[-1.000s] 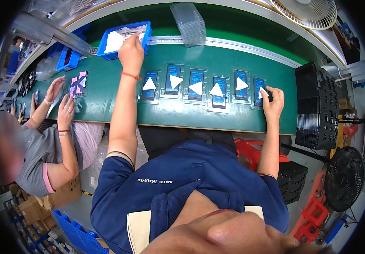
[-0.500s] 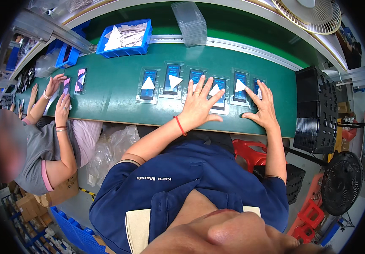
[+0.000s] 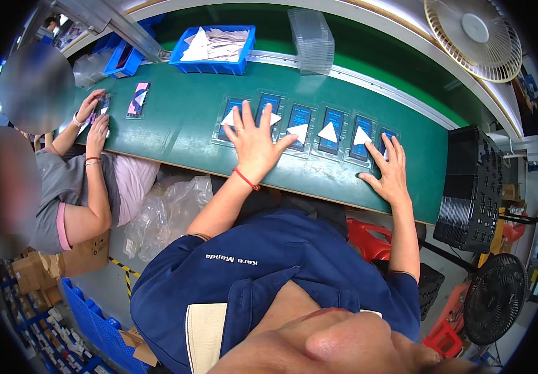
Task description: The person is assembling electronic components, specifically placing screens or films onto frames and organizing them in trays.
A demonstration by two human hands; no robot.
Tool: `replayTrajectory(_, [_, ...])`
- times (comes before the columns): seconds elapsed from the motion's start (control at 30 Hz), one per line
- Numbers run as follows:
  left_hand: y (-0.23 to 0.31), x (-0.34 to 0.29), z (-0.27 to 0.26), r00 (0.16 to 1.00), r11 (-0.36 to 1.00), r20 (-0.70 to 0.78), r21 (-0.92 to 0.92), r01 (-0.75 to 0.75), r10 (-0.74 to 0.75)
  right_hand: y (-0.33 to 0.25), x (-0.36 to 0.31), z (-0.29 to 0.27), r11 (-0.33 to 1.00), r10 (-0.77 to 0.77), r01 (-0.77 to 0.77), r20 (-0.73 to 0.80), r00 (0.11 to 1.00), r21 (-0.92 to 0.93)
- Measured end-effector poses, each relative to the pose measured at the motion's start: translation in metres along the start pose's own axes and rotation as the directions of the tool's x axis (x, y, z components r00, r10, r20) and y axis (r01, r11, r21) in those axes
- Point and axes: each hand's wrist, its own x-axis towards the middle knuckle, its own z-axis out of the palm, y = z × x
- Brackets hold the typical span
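Several dark phones lie side by side on the green bench, each in a clear plastic tray with a white triangular paper piece on it. My left hand point(image 3: 255, 144) is spread over the two leftmost ones, partly covering the second phone point(image 3: 271, 103). Its thumb points toward the third phone point(image 3: 299, 118). To the right of that are a fourth phone point(image 3: 330, 121) and a fifth phone point(image 3: 362, 128), both uncovered. My right hand point(image 3: 390, 173) rests with fingers apart at the rightmost phone point(image 3: 387, 134), hiding most of it. Neither hand grips anything.
A blue bin point(image 3: 214, 67) of white paper pieces and a stack of clear trays point(image 3: 313, 43) stand along the bench's back. Black stacked trays point(image 3: 471, 187) rise at the right end. To my left a co-worker's hands point(image 3: 94, 121) work near a pink-screened phone point(image 3: 137, 100).
My left hand has moved left along the row, from the middle phones to the leftmost ones. The middle phones now lie more evenly in line. My right hand stays at the right end.
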Motion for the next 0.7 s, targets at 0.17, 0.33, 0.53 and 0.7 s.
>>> replayTrajectory(0.17, [-0.045, 0.012, -0.005, 0.993, 0.995, 0.057, 0.018, 0.103, -0.104, -0.031, 0.023, 0.014, 0.999, -0.033, 0.033, -0.014, 0.999, 0.004])
replayTrajectory(0.33, [-0.100, 0.024, -0.017, 0.986, 0.987, 0.040, 0.034, 0.159, -0.160, -0.079, 0.049, 0.032, 0.997, -0.076, 0.077, -0.036, 0.996, 0.020])
replayTrajectory(0.53, [-0.165, 0.040, -0.031, 0.982, 0.984, 0.074, 0.026, 0.174, -0.175, -0.135, 0.077, 0.059, 0.996, -0.088, 0.089, -0.074, 0.993, 0.015])
replayTrajectory(0.7, [-0.200, 0.053, -0.041, 0.980, 0.983, 0.083, 0.029, 0.180, -0.182, -0.165, 0.098, 0.066, 0.997, -0.080, 0.081, -0.062, 0.995, 0.013])
